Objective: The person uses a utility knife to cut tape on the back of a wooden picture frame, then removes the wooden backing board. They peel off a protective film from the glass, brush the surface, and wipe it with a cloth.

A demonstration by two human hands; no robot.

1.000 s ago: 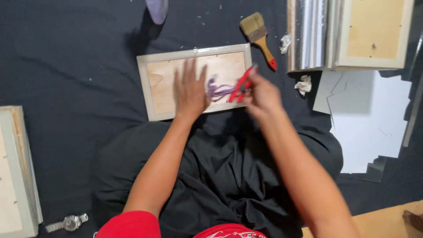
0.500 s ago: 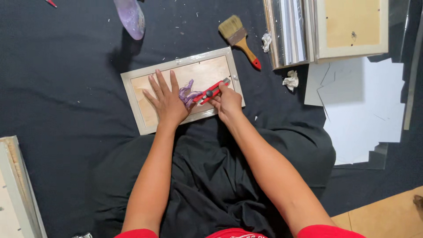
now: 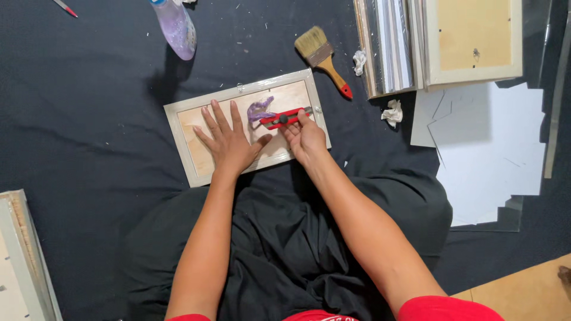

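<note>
A pale picture frame (image 3: 178, 113) with a wooden back panel lies face down on the dark cloth in front of me. My left hand (image 3: 229, 141) presses flat on the panel, fingers spread. My right hand (image 3: 304, 138) grips a red utility knife (image 3: 282, 117), its blade end pointing toward the frame's right edge. A purple smear or scrap (image 3: 259, 109) sits on the panel just above the knife, between my two hands.
A paintbrush with a red-tipped handle (image 3: 323, 57) lies beyond the frame. A purple-tinted plastic bottle (image 3: 176, 27) lies at the top. Stacked frames (image 3: 440, 41) and white card sheets (image 3: 488, 148) sit at right. Crumpled paper bits (image 3: 392, 112) lie nearby. Another frame (image 3: 24, 261) rests at the lower left.
My view has shifted, so the frame sits differently in the picture. The knife has turned to lie nearly level along the panel. My left hand stays flat on the wood.
</note>
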